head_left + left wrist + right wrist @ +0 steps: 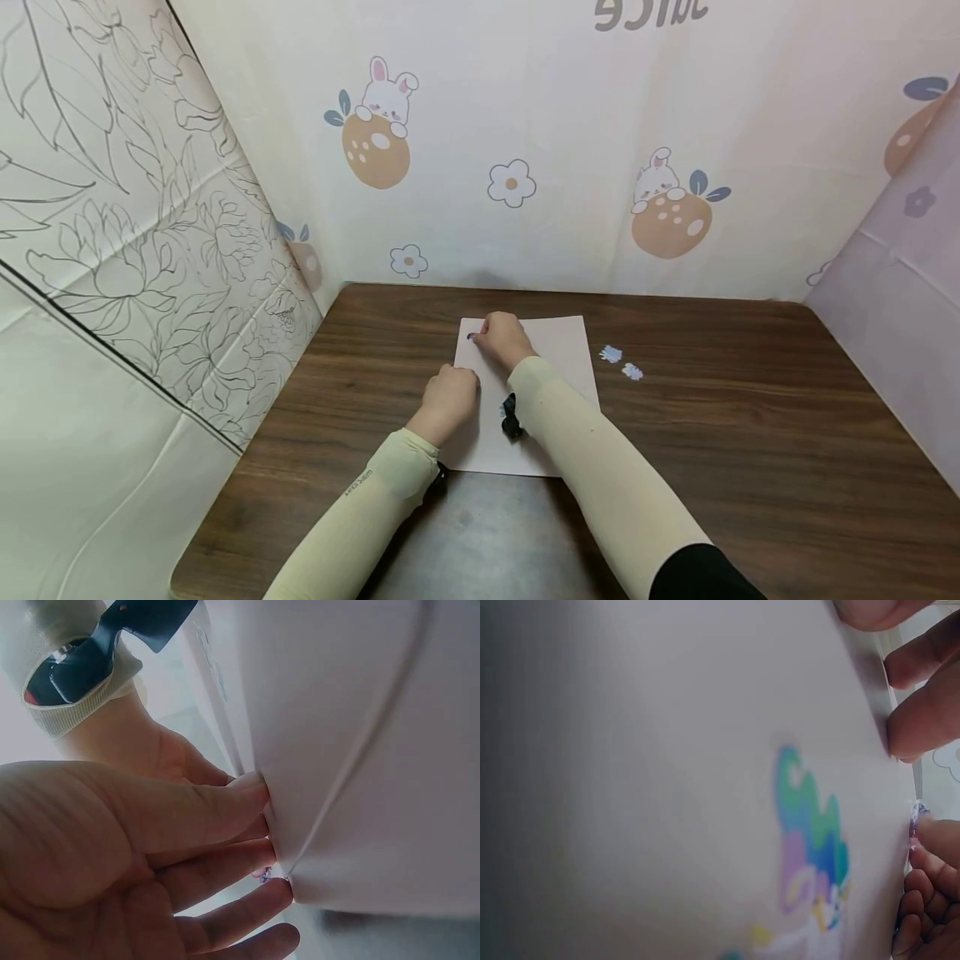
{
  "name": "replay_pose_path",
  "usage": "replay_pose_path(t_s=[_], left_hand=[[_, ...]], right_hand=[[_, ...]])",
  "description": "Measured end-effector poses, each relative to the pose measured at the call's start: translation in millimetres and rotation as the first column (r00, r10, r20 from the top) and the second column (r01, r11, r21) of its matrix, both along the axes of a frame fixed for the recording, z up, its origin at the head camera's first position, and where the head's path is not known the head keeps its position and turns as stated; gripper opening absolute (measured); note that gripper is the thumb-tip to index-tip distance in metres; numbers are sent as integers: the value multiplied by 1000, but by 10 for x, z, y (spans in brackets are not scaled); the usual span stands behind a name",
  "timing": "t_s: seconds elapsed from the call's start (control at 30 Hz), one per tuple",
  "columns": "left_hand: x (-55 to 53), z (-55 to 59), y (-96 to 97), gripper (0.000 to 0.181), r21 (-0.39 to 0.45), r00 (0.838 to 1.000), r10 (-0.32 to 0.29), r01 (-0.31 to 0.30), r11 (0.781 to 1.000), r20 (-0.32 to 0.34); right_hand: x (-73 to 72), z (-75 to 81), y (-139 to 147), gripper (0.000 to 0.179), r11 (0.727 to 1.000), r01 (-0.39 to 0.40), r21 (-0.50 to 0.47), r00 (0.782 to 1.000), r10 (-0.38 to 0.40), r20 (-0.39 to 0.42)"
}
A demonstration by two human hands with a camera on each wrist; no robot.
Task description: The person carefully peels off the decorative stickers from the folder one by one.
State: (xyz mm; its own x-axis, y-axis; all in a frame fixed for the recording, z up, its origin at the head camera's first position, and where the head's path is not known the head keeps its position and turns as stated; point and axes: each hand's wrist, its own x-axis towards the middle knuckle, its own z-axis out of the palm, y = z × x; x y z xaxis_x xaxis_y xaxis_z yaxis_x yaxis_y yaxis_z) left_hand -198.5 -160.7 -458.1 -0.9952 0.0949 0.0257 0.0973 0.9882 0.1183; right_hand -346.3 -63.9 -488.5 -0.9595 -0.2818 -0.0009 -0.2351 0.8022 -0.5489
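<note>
A white sheet of paper (555,358) lies on the wooden table. My left hand (450,396) rests at its left edge; in the left wrist view its thumb and fairly straight fingers (225,874) touch the sheet. Near the upper left corner, my right hand (504,340) pinches a small dark purple sticker (471,336) at the paper. The right wrist view shows this sticker (918,814) at the fingertips, mostly covered. On the sheet in that view is a blurred colourful sticker (810,817) in green, blue and purple; in the head view the right wrist largely covers it.
To the right of the paper, two small pale blue pieces (611,353) lie on the brown table (735,400). A patterned curtain (510,233) stands behind the table, with more printed cloth at the left and right. Dark straps (512,418) sit at the wrists.
</note>
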Motion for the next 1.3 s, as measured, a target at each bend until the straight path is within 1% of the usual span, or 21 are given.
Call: replay_pose_path(t_s=[0.43,0.63,0.87,0.97,1.13,1.3], left_hand=[[-7,-15,-14,20,-6,1000,-9,9,1000,-11],[-4,-23,-10,20,-5,1000,-14,14,1000,-17],[-8,-34,-10,20,-9,1000,-8,8,1000,-16],[-7,-32,-11,21,-9,1000,-8,8,1000,-16],[-12,-27,-16,20,-13,1000,-10,10,1000,-20],[-15,-25,-18,20,-14,1000,-10,10,1000,-7]], right_hand=[[12,31,-11,43,999,36,-38,999,-34,42],[24,27,-12,34,999,44,-30,998,-43,34],[17,10,-33,24,998,58,-6,997,-57,46],[11,11,-40,22,998,65,0,997,-64,35],[11,13,-42,19,998,68,-19,998,-68,5],[14,-2,-41,15,997,68,-23,998,-68,3]])
